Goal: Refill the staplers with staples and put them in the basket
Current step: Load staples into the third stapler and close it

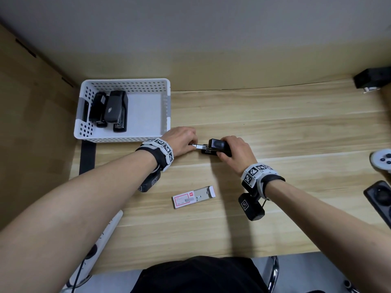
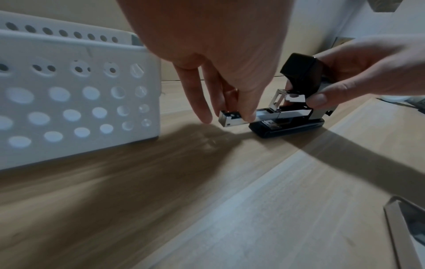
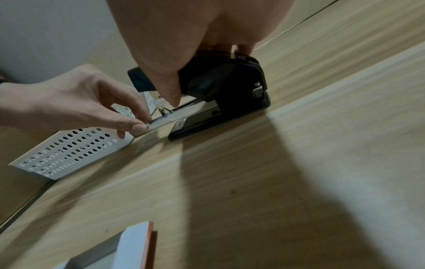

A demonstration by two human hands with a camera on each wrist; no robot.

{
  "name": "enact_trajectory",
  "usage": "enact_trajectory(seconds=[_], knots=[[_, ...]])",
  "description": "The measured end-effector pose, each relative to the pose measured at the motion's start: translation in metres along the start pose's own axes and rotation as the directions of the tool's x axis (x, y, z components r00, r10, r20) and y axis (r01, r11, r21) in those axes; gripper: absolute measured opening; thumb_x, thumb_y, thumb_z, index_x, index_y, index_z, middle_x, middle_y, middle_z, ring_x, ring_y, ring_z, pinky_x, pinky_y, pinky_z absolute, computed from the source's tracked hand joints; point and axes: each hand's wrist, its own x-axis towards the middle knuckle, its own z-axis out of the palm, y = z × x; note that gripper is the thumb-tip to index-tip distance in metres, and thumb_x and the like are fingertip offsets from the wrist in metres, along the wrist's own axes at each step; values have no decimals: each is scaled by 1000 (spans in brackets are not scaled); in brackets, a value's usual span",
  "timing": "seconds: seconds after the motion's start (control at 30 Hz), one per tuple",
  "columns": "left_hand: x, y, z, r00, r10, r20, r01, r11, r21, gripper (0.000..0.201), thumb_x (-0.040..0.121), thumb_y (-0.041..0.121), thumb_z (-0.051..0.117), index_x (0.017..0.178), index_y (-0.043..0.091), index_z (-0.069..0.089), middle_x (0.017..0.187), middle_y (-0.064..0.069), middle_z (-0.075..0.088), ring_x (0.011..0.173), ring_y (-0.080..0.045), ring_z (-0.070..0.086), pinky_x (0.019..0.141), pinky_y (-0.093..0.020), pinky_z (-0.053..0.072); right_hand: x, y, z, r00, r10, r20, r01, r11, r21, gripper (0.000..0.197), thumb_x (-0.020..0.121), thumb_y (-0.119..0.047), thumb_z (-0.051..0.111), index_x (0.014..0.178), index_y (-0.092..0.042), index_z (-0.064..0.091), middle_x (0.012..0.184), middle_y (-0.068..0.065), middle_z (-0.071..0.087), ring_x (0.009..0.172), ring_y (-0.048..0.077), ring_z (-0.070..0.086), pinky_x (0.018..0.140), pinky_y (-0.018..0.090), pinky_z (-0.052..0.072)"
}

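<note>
A black stapler (image 1: pixel 218 146) (image 2: pixel 299 80) (image 3: pixel 220 80) stands on the wooden table with its top lifted. My right hand (image 1: pixel 234 153) (image 3: pixel 184 54) grips its black top. The metal staple tray (image 1: pixel 198 146) (image 2: pixel 239 118) (image 3: pixel 161 122) sticks out from the front, towards the left. My left hand (image 1: pixel 182 140) (image 2: pixel 232 102) (image 3: pixel 128 118) pinches the tray's outer end between thumb and fingers. A white perforated basket (image 1: pixel 88 127) (image 2: pixel 80 102) (image 3: pixel 69 151) at the left holds several black staplers (image 1: pixel 115 111). An open staple box (image 1: pixel 193 197) lies nearer me.
A white power strip (image 1: pixel 99 246) hangs off the table's near left edge. A black block (image 1: pixel 372 79) sits at the far right corner. A white controller (image 1: pixel 383 160) and a black device (image 1: pixel 380 197) lie at the right edge.
</note>
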Motion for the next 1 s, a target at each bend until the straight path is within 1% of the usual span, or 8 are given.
enact_trajectory(seconds=[0.13, 0.3, 0.4, 0.47, 0.7, 0.87, 0.93, 1.0], knots=[[-4, 0, 3, 999, -14, -38, 14, 1000, -15, 15, 91, 30, 66, 97, 16, 69, 96, 2, 61, 92, -21, 59, 77, -35, 48, 0, -1, 1, 1000, -3, -1, 3, 1000, 4, 37, 87, -31, 63, 118, -14, 54, 109, 5, 61, 98, 27, 54, 84, 37, 39], [-26, 1, 16, 991, -18, -135, 29, 997, 78, 17, 95, 28, 57, 97, 18, 71, 102, 3, 61, 98, -17, 57, 68, -27, 40, 1, -3, 0, 1000, -7, -5, 7, 1000, 3, 36, 87, -30, 63, 117, -14, 55, 107, 6, 61, 98, 28, 54, 84, 38, 39], [-37, -2, 28, 992, -28, -123, 43, 992, 123, 19, 96, 27, 54, 106, 21, 70, 117, 1, 59, 112, -20, 53, 77, -39, 51, 1, -2, 0, 1000, -8, -1, 8, 1000, -6, 35, 87, -31, 63, 116, -14, 55, 106, 6, 61, 96, 28, 54, 83, 37, 40], [-41, -3, 30, 994, -41, -104, 54, 991, 125, 24, 97, 27, 52, 115, 22, 67, 126, -2, 55, 118, -21, 50, 85, -45, 50, 2, -2, 0, 1000, -13, 4, 13, 1000, -12, 35, 87, -31, 63, 116, -14, 55, 106, 6, 61, 96, 28, 54, 82, 37, 40], [-44, 4, 29, 992, -64, -112, 76, 991, 107, 30, 97, 20, 48, 124, 22, 62, 131, -3, 50, 122, -22, 47, 85, -46, 51, -2, -2, -1, 1000, -18, -1, 18, 1000, -6, 38, 86, -30, 64, 119, -15, 54, 110, 6, 60, 100, 26, 53, 85, 38, 42], [-69, 20, 32, 964, -75, -256, 87, 996, 34, 35, 93, 13, 49, 126, 19, 59, 131, -1, 50, 117, -20, 50, 75, -37, 53, -23, -11, -5, 960, -170, -223, 188, 980, 62, 55, 82, -20, 69, 131, -8, 48, 129, 11, 51, 115, 27, 46, 100, 37, 39], [-84, 32, 35, 946, -78, -315, 83, 997, 4, 39, 90, 10, 50, 127, 20, 58, 128, 1, 52, 115, -18, 50, 74, -36, 54, -38, -19, -6, 934, -207, -292, 243, 966, 93, 46, 83, -18, 67, 126, -9, 51, 123, 8, 53, 110, 23, 46, 95, 32, 41], [-99, 46, 42, 930, -98, -354, 83, 995, -56, 40, 90, 10, 50, 126, 21, 60, 124, 3, 55, 113, -16, 51, 73, -35, 56, -55, -27, 1, 935, -242, -258, 281, 951, 126, 33, 85, -16, 66, 116, -13, 56, 110, 2, 56, 97, 18, 50, 84, 32, 45]])
